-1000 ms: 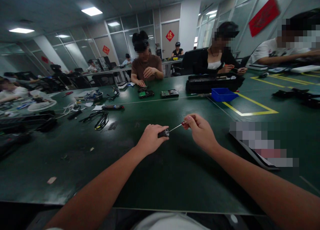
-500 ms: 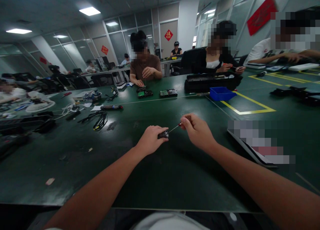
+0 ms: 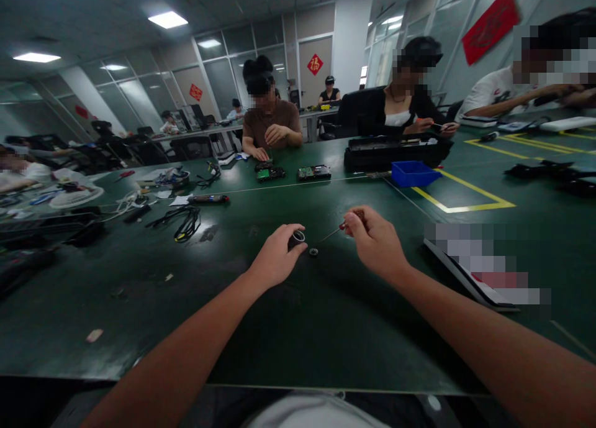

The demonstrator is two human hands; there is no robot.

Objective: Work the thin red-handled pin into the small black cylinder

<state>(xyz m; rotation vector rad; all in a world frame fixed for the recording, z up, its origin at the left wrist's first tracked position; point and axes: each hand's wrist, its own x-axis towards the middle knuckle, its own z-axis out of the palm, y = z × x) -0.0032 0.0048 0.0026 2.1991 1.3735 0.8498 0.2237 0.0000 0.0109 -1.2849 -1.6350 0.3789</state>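
Green desk fills a busy workroom. At centre, the left hand pinches a small black cylinder; a tiny ring lies loose at its 4 o'clock. The right hand grips a thin screwdriver, tip withdrawn. Parts separated; reassembly seemingly remains. Blue bin at 1 o'clock.

Both forearms are bare; a white garment covers the torso.

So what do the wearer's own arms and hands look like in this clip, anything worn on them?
Both arms are bare from the bottom edge of the picture to the fingers: no sleeves, gloves, watch or rings show. The left hand and right hand are uncovered, with no marks or cables on them. A pale garment, perhaps a shirt, shows at the bottom edge between the forearms.
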